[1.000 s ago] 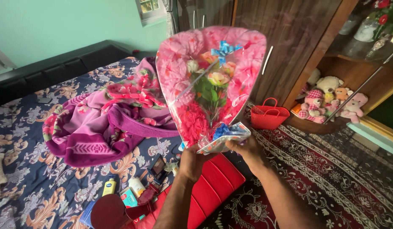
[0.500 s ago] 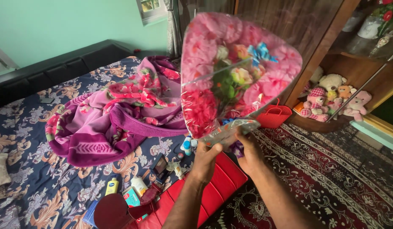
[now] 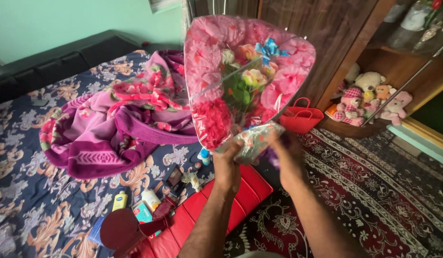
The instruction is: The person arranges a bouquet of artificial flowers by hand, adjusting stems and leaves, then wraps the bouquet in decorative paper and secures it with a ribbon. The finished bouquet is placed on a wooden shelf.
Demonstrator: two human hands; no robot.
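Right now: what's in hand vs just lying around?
In hand: wrapped bouquet, gripped at its base by left hand and right hand.

Lying about: purple blanket, red basket, soft toys, lotion bottles, red case.

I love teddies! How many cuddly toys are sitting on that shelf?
About 4 on the low shelf: a cream teddy, a pink checked one, a small orange one, a pink one. More may hide behind.

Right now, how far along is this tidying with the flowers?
Done: nothing visibly put away. In hand: the wrapped bouquet, held up by its base in the left hand and right hand. Left: the lotion bottle, small box and crumpled blanket lie on the bed.
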